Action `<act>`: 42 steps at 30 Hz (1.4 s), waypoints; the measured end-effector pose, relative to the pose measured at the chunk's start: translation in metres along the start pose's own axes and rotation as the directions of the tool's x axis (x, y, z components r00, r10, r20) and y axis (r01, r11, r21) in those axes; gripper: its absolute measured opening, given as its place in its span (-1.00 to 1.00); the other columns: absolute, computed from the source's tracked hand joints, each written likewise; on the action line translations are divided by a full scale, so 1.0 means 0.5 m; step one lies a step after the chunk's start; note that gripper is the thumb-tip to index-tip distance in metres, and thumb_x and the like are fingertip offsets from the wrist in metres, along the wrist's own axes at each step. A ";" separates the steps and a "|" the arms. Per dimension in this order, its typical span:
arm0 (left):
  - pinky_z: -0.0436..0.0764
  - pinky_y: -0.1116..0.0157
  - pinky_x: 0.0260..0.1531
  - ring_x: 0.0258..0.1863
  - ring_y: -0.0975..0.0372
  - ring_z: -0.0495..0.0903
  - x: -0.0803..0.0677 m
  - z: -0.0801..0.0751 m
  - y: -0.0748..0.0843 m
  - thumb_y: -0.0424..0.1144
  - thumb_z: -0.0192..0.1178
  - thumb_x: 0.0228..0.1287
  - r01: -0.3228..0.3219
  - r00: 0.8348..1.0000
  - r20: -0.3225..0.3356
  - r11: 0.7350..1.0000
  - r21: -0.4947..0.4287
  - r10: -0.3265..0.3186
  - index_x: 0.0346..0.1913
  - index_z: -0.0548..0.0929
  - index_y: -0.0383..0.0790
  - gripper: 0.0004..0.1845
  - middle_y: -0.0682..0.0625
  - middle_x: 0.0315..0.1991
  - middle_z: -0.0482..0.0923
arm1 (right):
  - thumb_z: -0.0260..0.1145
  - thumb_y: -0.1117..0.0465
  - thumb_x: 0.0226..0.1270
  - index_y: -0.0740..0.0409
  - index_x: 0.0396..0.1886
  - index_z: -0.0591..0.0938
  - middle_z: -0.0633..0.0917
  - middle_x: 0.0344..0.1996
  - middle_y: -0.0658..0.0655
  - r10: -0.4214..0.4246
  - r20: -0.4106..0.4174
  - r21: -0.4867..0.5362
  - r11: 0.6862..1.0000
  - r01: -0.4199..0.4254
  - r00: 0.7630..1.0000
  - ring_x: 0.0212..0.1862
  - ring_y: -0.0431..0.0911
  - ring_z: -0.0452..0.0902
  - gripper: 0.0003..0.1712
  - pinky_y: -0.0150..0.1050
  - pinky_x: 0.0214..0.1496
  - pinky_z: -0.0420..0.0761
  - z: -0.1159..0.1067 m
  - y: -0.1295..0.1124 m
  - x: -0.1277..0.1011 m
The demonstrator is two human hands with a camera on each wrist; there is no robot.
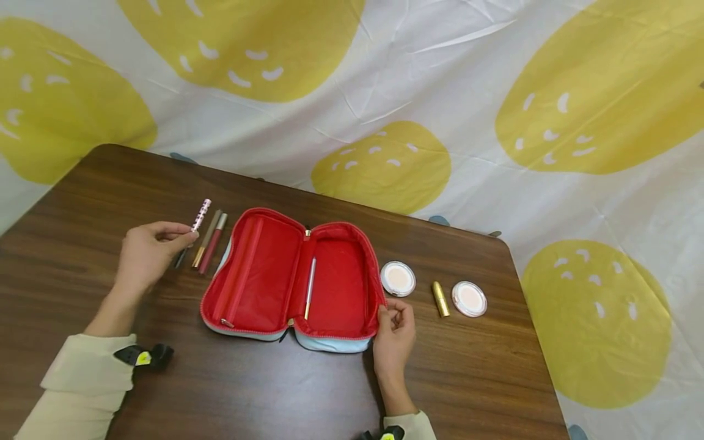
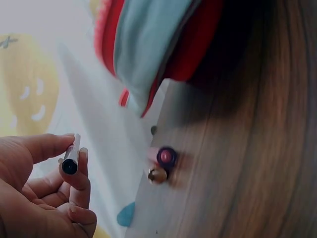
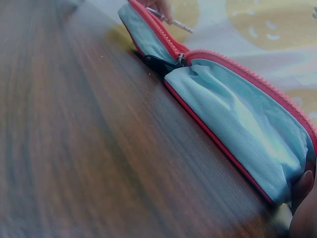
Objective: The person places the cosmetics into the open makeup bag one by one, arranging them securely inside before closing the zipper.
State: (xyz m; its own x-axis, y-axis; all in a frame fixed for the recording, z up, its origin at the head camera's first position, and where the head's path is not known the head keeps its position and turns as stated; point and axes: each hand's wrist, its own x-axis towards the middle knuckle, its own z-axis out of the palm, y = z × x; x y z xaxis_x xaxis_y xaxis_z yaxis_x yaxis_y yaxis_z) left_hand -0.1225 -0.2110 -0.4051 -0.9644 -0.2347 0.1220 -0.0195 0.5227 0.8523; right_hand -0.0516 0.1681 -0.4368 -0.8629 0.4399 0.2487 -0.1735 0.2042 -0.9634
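My left hand (image 1: 145, 253) pinches a slim cosmetic pen (image 1: 202, 212) with a pink, white and dark pattern, its patterned end tilted up and away. In the left wrist view the pen's dark round end (image 2: 70, 166) faces the camera, between thumb and fingers. A cosmetic bag (image 1: 269, 278) lies unzipped and spread flat, red inside and light blue outside. One slim white-and-gold stick (image 1: 310, 287) lies inside its right half. My right hand (image 1: 396, 336) grips the bag's right front corner, thumb at the rim; the right wrist view shows the blue side (image 3: 237, 124) beside it.
Left of the bag lie a dark red lip gloss tube (image 1: 213, 243) and a brown-and-gold tube (image 1: 206, 239). To its right are a round compact (image 1: 398, 278), a gold lipstick (image 1: 440, 299) and another compact (image 1: 469, 299). A patterned cloth (image 1: 418, 79) hangs behind the wooden table (image 1: 264, 391).
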 end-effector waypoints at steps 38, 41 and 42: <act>0.56 0.37 -0.50 -0.45 0.13 0.63 -0.027 0.113 0.112 -0.16 0.31 0.22 -0.033 0.981 0.185 0.995 -0.098 0.051 -0.15 0.66 -0.41 -0.68 -0.20 -0.35 0.68 | 0.13 0.59 0.23 0.58 -0.19 0.49 0.41 -0.62 0.13 -0.005 -0.015 0.001 1.000 0.005 1.000 -0.59 -0.28 0.32 -0.84 -0.52 -0.60 0.34 0.000 -0.013 -0.004; 0.57 0.34 -0.47 -0.44 0.12 0.64 -0.038 0.125 0.120 -0.19 0.31 0.21 -0.039 0.979 0.197 0.994 -0.103 0.059 -0.16 0.67 -0.40 -0.70 -0.18 -0.35 0.68 | 0.13 0.59 0.22 0.57 -0.19 0.49 0.42 -0.62 0.14 -0.009 -0.013 0.003 1.000 0.009 1.000 -0.59 -0.28 0.32 -0.84 -0.51 -0.59 0.34 0.001 -0.011 -0.007; 0.57 0.33 -0.46 -0.44 0.12 0.64 -0.041 0.130 0.123 -0.19 0.31 0.21 -0.041 0.978 0.201 0.994 -0.105 0.061 -0.16 0.67 -0.40 -0.71 -0.18 -0.36 0.68 | 0.13 0.59 0.22 0.57 -0.19 0.49 0.42 -0.62 0.14 -0.011 -0.012 0.003 1.000 0.011 1.000 -0.59 -0.28 0.33 -0.84 -0.51 -0.59 0.34 0.001 -0.011 -0.008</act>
State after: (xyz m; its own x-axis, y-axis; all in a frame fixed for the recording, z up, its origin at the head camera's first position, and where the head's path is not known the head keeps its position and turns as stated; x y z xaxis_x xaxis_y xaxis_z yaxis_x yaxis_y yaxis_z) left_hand -0.1210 -0.1206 -0.3882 -0.9971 -0.0329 0.0692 0.0475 0.4433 0.8951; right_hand -0.0475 0.1647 -0.4326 -0.8552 0.4482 0.2602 -0.1841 0.2067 -0.9609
